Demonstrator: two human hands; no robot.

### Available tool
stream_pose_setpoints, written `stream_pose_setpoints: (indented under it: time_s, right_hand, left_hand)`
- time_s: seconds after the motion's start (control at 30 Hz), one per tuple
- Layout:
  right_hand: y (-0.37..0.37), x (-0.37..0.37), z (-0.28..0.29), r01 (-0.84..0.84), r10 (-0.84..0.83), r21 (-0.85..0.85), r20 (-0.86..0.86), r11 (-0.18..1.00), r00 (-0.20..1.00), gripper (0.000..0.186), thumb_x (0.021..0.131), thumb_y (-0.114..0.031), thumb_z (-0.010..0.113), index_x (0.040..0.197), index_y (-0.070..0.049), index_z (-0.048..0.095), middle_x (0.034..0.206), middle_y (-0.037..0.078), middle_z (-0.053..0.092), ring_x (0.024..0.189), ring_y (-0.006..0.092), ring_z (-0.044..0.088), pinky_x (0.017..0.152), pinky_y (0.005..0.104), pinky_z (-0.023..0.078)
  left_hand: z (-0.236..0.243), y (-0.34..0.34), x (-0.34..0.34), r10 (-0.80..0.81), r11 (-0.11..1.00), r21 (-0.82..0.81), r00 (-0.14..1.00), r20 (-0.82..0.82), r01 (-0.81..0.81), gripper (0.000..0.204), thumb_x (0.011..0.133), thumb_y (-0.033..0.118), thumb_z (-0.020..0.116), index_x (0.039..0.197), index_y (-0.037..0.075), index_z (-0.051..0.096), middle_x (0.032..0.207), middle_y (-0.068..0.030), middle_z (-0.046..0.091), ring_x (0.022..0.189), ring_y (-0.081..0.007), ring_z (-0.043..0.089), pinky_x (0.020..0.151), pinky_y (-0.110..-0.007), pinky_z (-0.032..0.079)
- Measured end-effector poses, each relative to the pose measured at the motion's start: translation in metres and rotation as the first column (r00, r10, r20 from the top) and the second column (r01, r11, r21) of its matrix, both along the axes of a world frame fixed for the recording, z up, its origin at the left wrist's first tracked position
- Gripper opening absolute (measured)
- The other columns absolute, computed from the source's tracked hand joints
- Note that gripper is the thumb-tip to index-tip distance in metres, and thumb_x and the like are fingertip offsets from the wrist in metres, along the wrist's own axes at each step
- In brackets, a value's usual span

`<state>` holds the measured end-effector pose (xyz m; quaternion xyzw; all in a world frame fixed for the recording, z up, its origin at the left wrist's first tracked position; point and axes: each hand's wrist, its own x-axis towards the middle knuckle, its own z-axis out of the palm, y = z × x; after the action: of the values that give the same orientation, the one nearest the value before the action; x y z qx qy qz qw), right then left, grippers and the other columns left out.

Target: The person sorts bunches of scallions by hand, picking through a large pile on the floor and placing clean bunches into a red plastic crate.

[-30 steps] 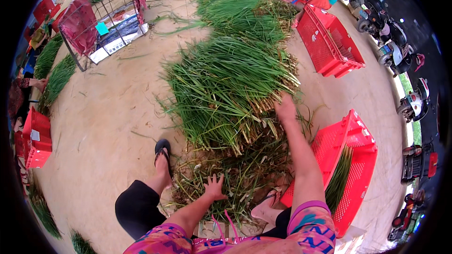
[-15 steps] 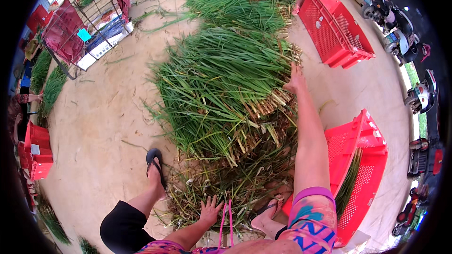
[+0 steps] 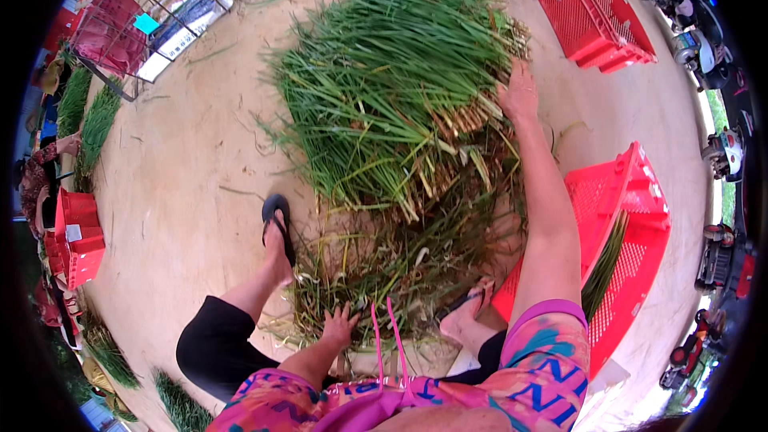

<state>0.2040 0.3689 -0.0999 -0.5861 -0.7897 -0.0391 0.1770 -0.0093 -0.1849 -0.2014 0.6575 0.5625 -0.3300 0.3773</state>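
- Pile of green stalks (image 3: 392, 88): on the floor (image 3: 176, 192), ahead of the person, leaves to the left, pale cut ends to the right; another heap adjoins its far side.
- Right hand (image 3: 520, 94): arm stretched out, at the pale ends on the pile's right edge; can't tell if the grip is closed on stalks or only resting against them.
- Left hand (image 3: 339, 330): low, palm down at the loose litter (image 3: 392, 268), grip wide, fingers spread, nothing clearly held.
- Litter: tangled green-brown scraps between the feet and the pile.
- Left foot (image 3: 276, 228): dark flip-flop, just left of the litter. Right foot (image 3: 464, 316): at its right edge.
- Pink cords (image 3: 392, 344): hang just right of the left hand, across part of the view of the litter.
- Near red crate (image 3: 590, 196): beside the right arm, which hides part of it; a bundle of stalks (image 3: 606, 268) lies inside.
- Far red crate (image 3: 576, 4): upper right, beside the heap.
- Wire frame (image 3: 116, 24): upper left, dark red cloth, teal tag, well apart.
- Left edge: another person (image 3: 36, 180), red crates (image 3: 80, 232), more stalks (image 3: 100, 120).
- Right edge: scooters (image 3: 724, 152), blurred.
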Motion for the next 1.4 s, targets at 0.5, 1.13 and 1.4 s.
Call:
stream_pose_setpoints:
  time_s: [0.5,1.13,1.4]
  right_hand:
    - [-0.374,-0.006,-0.16,0.282,-0.212,-0.895,0.218,0.346,0.953,0.093,0.061,-0.059,0.059,0.134,-0.017,0.019,0.138,0.02,-0.003,0.123,0.0467,0.011,0.098,0.0491,0.022]
    - [-0.478,-0.153,-0.099,-0.293,0.11,-0.91,-0.272,0.293,0.956,0.105,0.054,-0.056,0.067,0.128,0.002,0.02,0.12,0.028,0.039,0.107,0.035,0.045,0.089,0.0369,0.039]
    - [-0.418,-0.063,0.005,-0.001,-0.272,-0.853,-0.168,0.522,0.948,0.053,0.075,-0.038,0.053,0.111,0.0,0.05,0.111,0.019,0.052,0.102,0.0308,0.049,0.085,0.039,0.04]
  left_hand:
    - [0.008,-0.019,-0.021,0.102,0.991,-0.08,0.995,-0.022,-0.104,0.092,0.053,0.047,0.069,0.131,0.024,0.026,0.137,-0.0146,0.019,0.126,-0.0308,0.02,0.092,-0.062,0.019]
    - [0.261,0.016,-0.096,0.202,0.137,0.529,0.547,0.813,-0.837,0.052,0.066,-0.004,0.058,0.117,0.0,0.044,0.109,-0.0161,0.053,0.103,-0.0236,0.051,0.086,-0.031,0.039]
    - [0.352,-0.036,-0.126,0.094,-0.499,0.537,0.574,0.814,-0.68,0.057,0.075,-0.004,0.048,0.128,0.001,0.029,0.114,-0.0156,0.05,0.105,-0.0205,0.048,0.088,-0.033,0.037]
